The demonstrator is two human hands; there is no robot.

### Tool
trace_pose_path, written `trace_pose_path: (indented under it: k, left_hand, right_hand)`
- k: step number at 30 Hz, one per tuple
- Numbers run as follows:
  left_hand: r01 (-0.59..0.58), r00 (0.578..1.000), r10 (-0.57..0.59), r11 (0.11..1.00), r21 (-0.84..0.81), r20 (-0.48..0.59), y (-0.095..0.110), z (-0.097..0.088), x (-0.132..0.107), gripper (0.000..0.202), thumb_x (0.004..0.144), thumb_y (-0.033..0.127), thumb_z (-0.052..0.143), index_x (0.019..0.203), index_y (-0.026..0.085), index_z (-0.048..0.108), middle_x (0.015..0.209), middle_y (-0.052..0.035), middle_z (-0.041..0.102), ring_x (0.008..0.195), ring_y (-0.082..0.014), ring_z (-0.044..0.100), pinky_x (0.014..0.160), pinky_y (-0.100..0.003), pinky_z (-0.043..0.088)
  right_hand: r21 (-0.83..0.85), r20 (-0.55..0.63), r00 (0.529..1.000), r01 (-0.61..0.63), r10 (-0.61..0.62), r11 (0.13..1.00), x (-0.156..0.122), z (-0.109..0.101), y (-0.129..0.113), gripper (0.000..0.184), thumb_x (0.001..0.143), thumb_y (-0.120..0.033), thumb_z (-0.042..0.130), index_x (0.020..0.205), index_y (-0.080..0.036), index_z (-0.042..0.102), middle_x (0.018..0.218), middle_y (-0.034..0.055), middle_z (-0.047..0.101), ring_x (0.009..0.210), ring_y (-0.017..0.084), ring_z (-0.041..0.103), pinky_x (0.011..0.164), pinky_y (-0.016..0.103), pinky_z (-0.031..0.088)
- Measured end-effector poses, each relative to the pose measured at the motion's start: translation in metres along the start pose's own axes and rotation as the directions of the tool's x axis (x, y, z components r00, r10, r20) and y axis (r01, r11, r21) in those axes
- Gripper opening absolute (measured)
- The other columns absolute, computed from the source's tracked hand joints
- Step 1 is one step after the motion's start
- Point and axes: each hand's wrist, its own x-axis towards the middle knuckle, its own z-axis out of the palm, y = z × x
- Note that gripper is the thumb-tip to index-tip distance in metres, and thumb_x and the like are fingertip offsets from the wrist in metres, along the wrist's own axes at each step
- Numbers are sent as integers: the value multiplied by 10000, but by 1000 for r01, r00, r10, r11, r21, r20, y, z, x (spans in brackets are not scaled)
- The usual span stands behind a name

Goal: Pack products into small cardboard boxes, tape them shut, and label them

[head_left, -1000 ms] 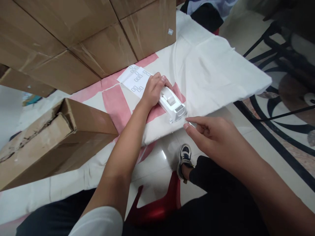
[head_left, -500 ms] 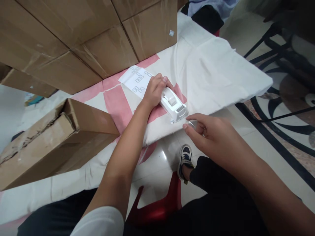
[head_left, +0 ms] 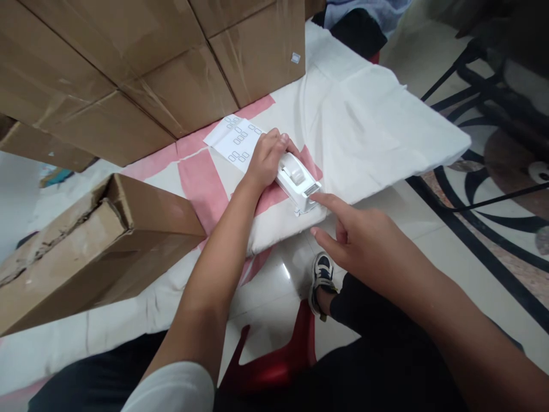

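Cardboard boxes (head_left: 150, 63) stand stacked along the far edge of a table (head_left: 429, 143) covered in white cloth (head_left: 266, 226) with pink patches; a torn carton (head_left: 163, 212) sits at the near edge to the left, and below that edge we see a red stool (head_left: 278, 366). Just inside the near edge, between the carton and the right-hand corner, rests a white tape dispenser (head_left: 295, 190); the left hand (head_left: 266, 157) is closed round its rear end; the right hand (head_left: 364, 232) holds nothing that we can see, thumb and forefinger well parted, the fingertip at the dispenser's front by a grey strip (head_left: 312, 187); whether it touches, we cannot tell.

If that strip is a toothed cutter, we judge that a fingertip pushed hard against it could be nicked; a sharp pull towards the near edge could drag the dispenser off the table, should the left hand loosen, since so little cloth lies in front of it; the cloth itself could ruck under such a pull. A printed sheet (head_left: 235, 137) lies beside the left hand; we cannot tell how far it runs beneath the dispenser, but shifting the dispenser could crease it or carry it along.
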Motion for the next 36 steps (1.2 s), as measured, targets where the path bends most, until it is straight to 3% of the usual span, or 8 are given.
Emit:
trace_pose_path:
  k: [22, 31, 36]
  left_hand:
    - [-21, 1000, 21, 1000, -1, 15, 0, -1, 0, 743, 1023, 683, 227, 732, 251, 758, 753, -50, 554, 775, -223, 598, 883, -439, 463]
    - [-29, 999, 29, 1000, -5, 20, -1, -1, 0, 750, 1018, 694, 218, 730, 256, 754, 747, -44, 563, 767, -222, 600, 885, -444, 452]
    - [-18, 1000, 18, 1000, 8, 20, -1, -1, 0, 762, 1005, 717, 207, 722, 261, 748, 764, -50, 579, 792, -232, 610, 920, -454, 453]
  right_hand:
    - [62, -20, 999, -27, 28, 998, 3, 1, -7, 501, 934, -325, 565, 1429, -244, 560, 561, -41, 545, 504, 167, 505, 526, 277, 318]
    - [219, 19, 997, -74, 71, 973, 8, -4, 6, 377, 943, -341, 588, 1303, -229, 599, 469, -80, 469, 455, 157, 468, 512, 276, 353]
    - [312, 56, 996, -78, 64, 947, 5, -9, 5, 449, 919, -305, 627, 1357, -265, 536, 487, -107, 453, 453, 136, 440, 503, 255, 337]
